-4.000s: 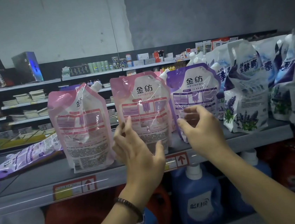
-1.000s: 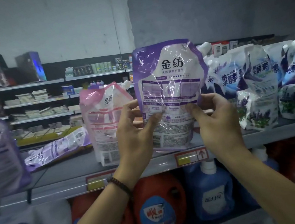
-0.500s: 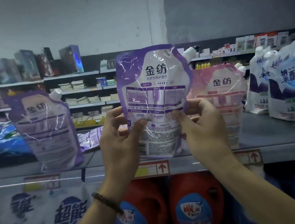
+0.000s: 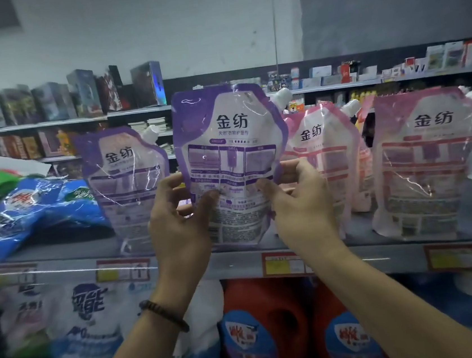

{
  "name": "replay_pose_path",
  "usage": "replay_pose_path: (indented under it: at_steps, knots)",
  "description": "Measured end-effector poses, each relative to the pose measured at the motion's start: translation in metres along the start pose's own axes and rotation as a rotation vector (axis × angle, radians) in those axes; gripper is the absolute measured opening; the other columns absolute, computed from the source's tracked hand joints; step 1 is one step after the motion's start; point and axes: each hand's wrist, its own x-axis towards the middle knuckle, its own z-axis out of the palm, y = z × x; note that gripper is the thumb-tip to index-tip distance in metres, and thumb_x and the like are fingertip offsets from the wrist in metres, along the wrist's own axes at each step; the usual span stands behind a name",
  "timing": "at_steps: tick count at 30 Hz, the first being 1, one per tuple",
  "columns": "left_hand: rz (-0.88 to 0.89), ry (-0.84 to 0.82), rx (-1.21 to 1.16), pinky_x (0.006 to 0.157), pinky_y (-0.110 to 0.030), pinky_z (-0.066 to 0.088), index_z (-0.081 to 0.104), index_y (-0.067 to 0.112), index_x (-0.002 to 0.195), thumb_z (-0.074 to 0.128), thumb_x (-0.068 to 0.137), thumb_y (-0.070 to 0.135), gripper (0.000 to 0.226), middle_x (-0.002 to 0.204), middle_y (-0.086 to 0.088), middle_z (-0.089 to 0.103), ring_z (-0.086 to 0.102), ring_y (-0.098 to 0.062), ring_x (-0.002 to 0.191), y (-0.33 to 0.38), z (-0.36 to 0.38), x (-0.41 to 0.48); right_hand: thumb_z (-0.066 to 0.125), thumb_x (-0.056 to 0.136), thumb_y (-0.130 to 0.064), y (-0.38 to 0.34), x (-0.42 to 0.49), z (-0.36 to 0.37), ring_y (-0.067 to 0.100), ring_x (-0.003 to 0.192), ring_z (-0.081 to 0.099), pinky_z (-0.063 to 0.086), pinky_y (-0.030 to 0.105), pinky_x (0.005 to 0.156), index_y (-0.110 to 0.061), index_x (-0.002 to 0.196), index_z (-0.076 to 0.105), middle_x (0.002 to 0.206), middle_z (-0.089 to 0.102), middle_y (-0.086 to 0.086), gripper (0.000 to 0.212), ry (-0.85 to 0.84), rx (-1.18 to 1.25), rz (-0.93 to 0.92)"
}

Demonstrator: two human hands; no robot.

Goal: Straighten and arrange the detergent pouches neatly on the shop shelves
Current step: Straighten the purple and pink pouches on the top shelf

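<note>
Gripping: the left hand (image 4: 174,215) and the right hand (image 4: 299,201) are both pinching the glossy purple-and-white spouted detergent pouch (image 4: 231,150), thumbs pressing its printed face and fingers curling behind its lower side edges.
Pouch place: it is hanging over the front part of the grey metal shelf (image 4: 384,256). I cannot tell whether its base is touching the shelf.
Axis: its long axis is standing upright and the white spout is pointing up and to the right, so the pouch is rising above the grip.
Nearer hand: both hands are sitting level, neither leading.
Slot: a matching purple spouted pouch (image 4: 126,185) is standing on the shelf to the left and a pink-and-white spouted pouch (image 4: 324,163) to the right. The held pouch is facing the gap between them, which is probably where it is going.
In the way: the pink pouch is crowding the right hand, so it may be getting nudged.
Further along the shelf: a second pink pouch (image 4: 427,163) is standing farther right, and crumpled blue detergent bags (image 4: 35,207) are lying at the left end.
Under the shelf: red plastic jugs (image 4: 261,337) are sitting below.
</note>
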Motion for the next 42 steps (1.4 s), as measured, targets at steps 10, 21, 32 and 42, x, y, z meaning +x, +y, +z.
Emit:
replay_pose_path:
  at_steps: [10,21,32,42]
  knots:
    - [-0.078,0.004,0.062,0.070,-0.043,0.064,0.056,0.023,0.119,0.084,0.089,0.032,0.042,0.099,0.003,0.075,0.074,-0.014,0.079,-0.035,-0.010,0.016,0.077,0.097,-0.024,0.018,0.007,0.031,-0.001,0.069,0.068,0.058,0.024,0.062,-0.024,0.100,0.061,0.089,0.071,-0.011,0.016,0.006,-0.041,-0.006]
    - [-0.127,-0.035,0.249,0.070,-0.049,0.063,0.058,0.031,0.117,0.079,0.086,0.054,0.044,0.102,0.008,0.073,0.075,-0.014,0.080,-0.046,-0.015,0.019,0.066,0.104,-0.032,0.016,0.011,0.033,0.008,0.091,0.071,0.063,0.037,0.084,-0.029,0.120,0.072,0.101,0.073,-0.017,0.017,-0.004,-0.253,-0.074]
    - [-0.176,-0.071,0.260,0.085,-0.032,0.059,0.050,0.032,0.136,0.074,0.096,0.045,0.048,0.106,0.014,0.072,0.069,0.002,0.091,-0.034,-0.012,0.008,0.074,0.096,-0.023,0.010,0.006,0.020,0.002,0.094,0.072,0.063,0.036,0.090,-0.036,0.116,0.073,0.098,0.072,-0.026,0.023,-0.098,-0.216,-0.045]
    - [-0.090,-0.045,0.374,0.114,-0.040,0.044,0.040,0.027,0.151,0.079,0.091,0.026,0.072,0.147,0.008,0.026,0.033,-0.022,0.143,-0.025,0.006,-0.027,0.078,0.095,-0.028,0.009,0.004,-0.011,-0.004,0.093,0.069,0.055,0.010,0.075,-0.029,0.118,0.071,0.104,0.072,-0.019,0.025,-0.055,-0.215,-0.078]
